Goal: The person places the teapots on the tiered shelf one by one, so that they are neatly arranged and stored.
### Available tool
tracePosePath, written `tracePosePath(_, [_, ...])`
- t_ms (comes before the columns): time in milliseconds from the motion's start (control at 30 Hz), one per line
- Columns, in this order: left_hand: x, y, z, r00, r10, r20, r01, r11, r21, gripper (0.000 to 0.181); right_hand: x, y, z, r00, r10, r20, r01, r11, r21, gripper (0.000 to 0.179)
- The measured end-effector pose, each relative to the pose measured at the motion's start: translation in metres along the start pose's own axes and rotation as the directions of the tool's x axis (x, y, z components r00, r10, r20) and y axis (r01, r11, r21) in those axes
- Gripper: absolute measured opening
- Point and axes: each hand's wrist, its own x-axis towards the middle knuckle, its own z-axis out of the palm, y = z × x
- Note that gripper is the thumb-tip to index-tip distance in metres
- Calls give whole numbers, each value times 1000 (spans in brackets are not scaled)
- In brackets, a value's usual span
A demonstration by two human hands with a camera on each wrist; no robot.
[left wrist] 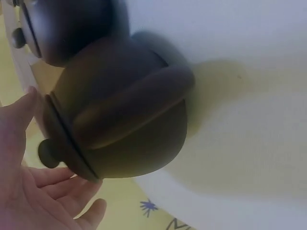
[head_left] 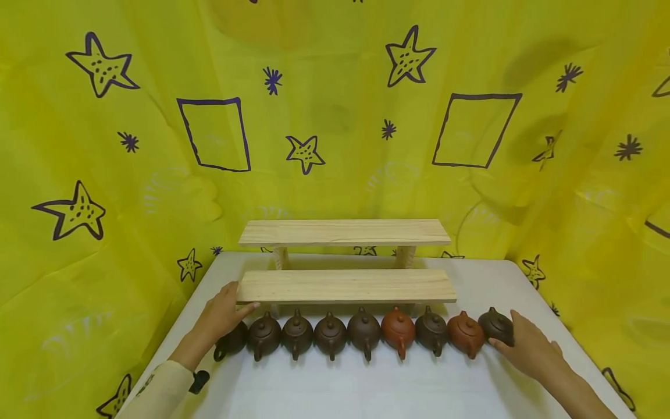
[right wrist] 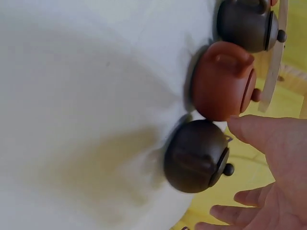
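A row of several small clay teapots runs across the table, mostly dark brown, with two reddish ones. Over the leftmost dark teapot (head_left: 234,342) is my left hand (head_left: 224,313), thumb and fingers spread. In the left wrist view, the fingers lie beside that teapot's lid and knob (left wrist: 49,153); contact is hard to tell. At the other end, my right hand (head_left: 531,344) is beside the rightmost dark teapot (head_left: 496,327). The right wrist view shows its thumb apart from its loosely extended fingers, near this dark teapot (right wrist: 189,158) and the neighbouring reddish teapot (right wrist: 218,86). Neither hand grips anything.
Directly behind the teapots stands a two-step wooden rack, with a lower shelf (head_left: 345,286) and a higher back shelf (head_left: 345,232). The white table (head_left: 366,387) extends toward me. A yellow patterned curtain (head_left: 335,192) surrounds its back and sides.
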Motion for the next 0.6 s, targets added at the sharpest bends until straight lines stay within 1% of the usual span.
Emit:
tracePosePath(67, [3,-2,1,1000,-21,22,22,1000,-21,80,-2,5,0,1000,21,19,-21,1000,3,98])
tracePosePath(133, [4,-3,1,999,-35,41,36,999,-39,81,-4,9,1,998,42,46,-43,999,13,92])
tracePosePath(233, [4,-6,1,997,-47,60,51,997,-61,81,-7,13,4,995,59,79,-61,998,29,74])
tracePosePath(367, [3,-8,2,997,-41,64,47,995,-86,81,-7,18,11,993,52,110,-58,997,50,53])
tracePosePath(467, [3,-7,2,997,-39,63,44,995,-91,82,-5,19,16,995,30,92,-37,996,77,45])
tracePosePath(600, [3,-7,3,996,-49,71,55,995,-88,84,-3,20,22,1000,3,27,-5,997,82,40])
